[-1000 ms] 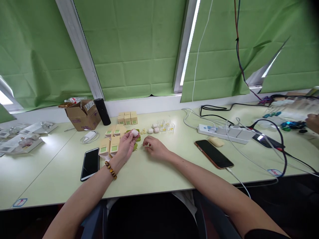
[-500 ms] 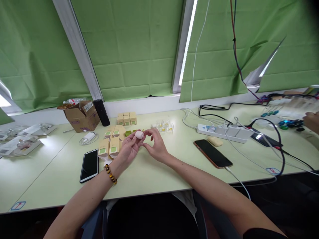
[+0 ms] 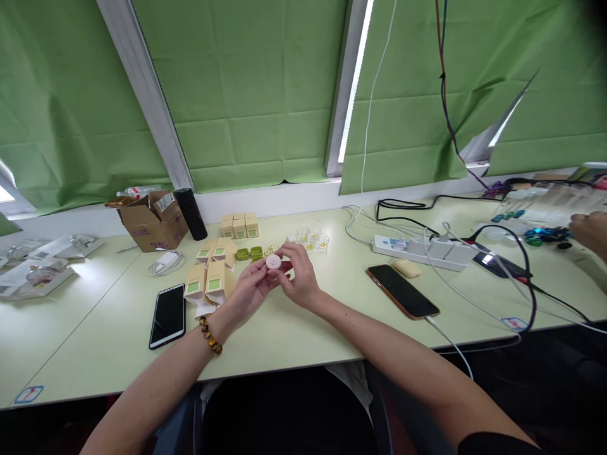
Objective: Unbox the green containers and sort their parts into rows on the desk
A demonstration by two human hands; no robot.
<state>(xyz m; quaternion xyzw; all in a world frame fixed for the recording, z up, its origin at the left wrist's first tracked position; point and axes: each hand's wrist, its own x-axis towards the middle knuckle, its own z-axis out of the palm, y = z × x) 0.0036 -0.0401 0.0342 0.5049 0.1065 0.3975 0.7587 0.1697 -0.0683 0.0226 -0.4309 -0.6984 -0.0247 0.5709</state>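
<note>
Between my two hands, above the table, is a small pale pink round piece (image 3: 274,262) with a raised centre facing me. My left hand (image 3: 251,282) has its thumb and fingers closed on the piece's left side, and a beaded bracelet circles that wrist. From the right, my right hand (image 3: 298,276) pinches the same piece. Just beyond the hands lie several small green square cups (image 3: 256,252) and tiny yellowish parts (image 3: 271,249). Small clear cups (image 3: 313,240) with yellow bits inside stand farther right. Nearest my left hand are beige cartons (image 3: 215,281) with green labels.
A white phone (image 3: 167,316) lies left of the cartons, a second phone (image 3: 401,291) to the right. Behind it runs a power strip (image 3: 422,250) with loose cables. At back left stand a cardboard box (image 3: 156,224) and a black cylinder (image 3: 190,215). Another person's hand (image 3: 590,230) shows far right.
The pale pink piece has turned from its rounded side to a flat round face and moved slightly right. My right hand's fingers have closed in on it.
</note>
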